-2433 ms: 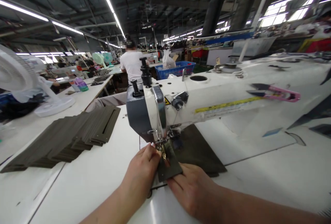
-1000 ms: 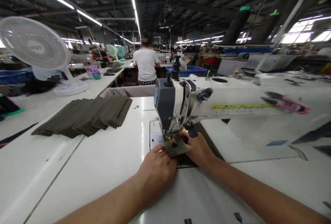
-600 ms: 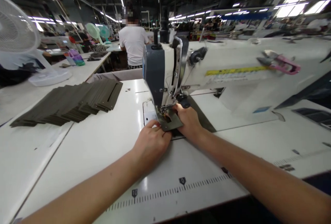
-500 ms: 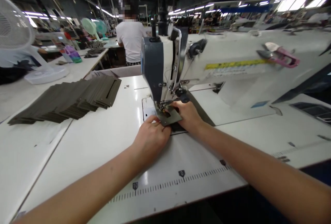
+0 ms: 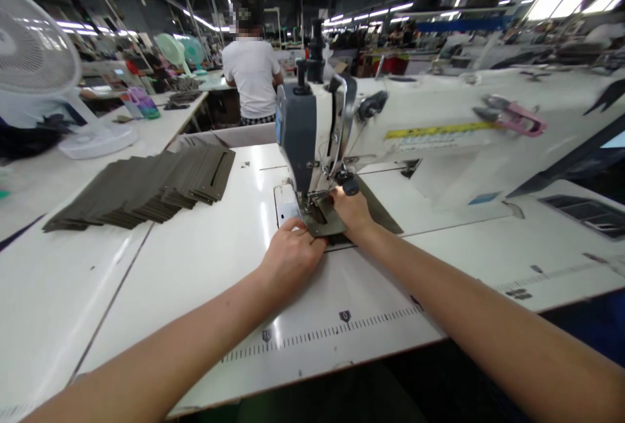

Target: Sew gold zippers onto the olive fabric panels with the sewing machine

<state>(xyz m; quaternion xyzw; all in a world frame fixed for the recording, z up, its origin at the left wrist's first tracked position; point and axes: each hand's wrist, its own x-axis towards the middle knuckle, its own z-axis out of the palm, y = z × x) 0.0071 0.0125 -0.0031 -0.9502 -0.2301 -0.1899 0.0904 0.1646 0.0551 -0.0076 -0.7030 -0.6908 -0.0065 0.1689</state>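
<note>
A dark olive fabric piece point(image 5: 328, 220) with a slot in it lies under the needle area of the sewing machine point(image 5: 299, 143). My left hand point(image 5: 295, 250) grips its near left edge, fingers curled at the border. On the right, my right hand point(image 5: 352, 209) presses and pinches the piece beside the presser foot, its fingertips partly hidden by the machine head. More olive fabric point(image 5: 378, 205) extends behind my right hand on the machine bed. Left of the machine, a fanned stack of similar olive pieces point(image 5: 146, 185) rests on the white table point(image 5: 205, 267).
A white fan point(image 5: 97, 140) stands at the left. Pink-handled snips point(image 5: 525, 120) sit on the machine arm. A printed ruler scale point(image 5: 317, 335) runs along the front edge. Beyond the machine, a person in a white shirt point(image 5: 252, 78) faces away.
The camera view has shifted slightly, so the stack and fan appear farther right. The slotted piece lies turned slightly under the machine, with both hands still on it.
</note>
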